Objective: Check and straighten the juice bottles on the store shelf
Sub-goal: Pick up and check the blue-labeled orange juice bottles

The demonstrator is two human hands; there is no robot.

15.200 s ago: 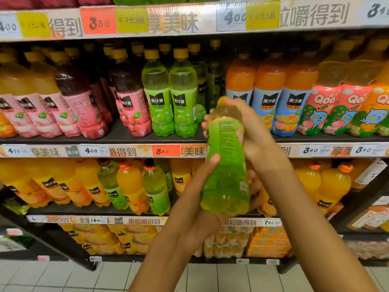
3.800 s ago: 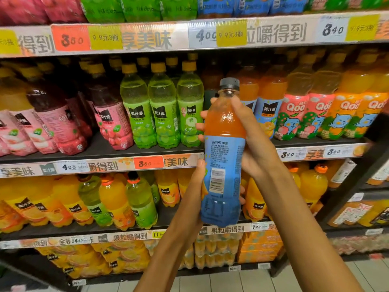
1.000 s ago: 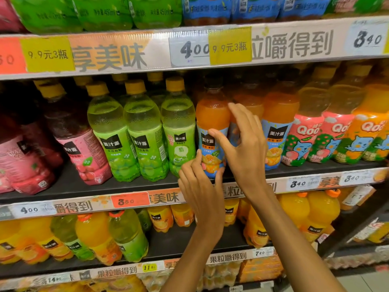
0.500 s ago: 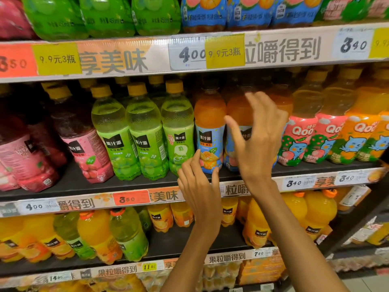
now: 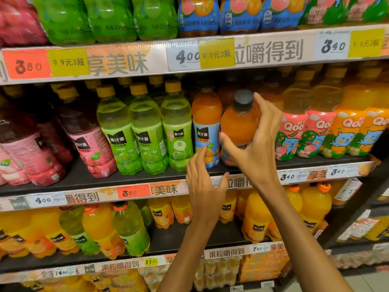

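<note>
On the packed store shelf [image 5: 147,180], the right hand [image 5: 254,148] grips a tilted orange bottle [image 5: 239,125] while the left hand [image 5: 205,186], fingers relaxed, touches its upright neighbour [image 5: 206,127], which a careless pull might topple.

Half a second ago the right hand [image 5: 255,144] was spread open in front of the orange row; now it grips an orange juice bottle with a dark cap [image 5: 240,123], tilted toward eleven o'clock, forward of its row. The left hand [image 5: 205,186], at seven o'clock of that bottle, has barely moved. The view has drawn nearer the shelf [image 5: 147,180].
</note>
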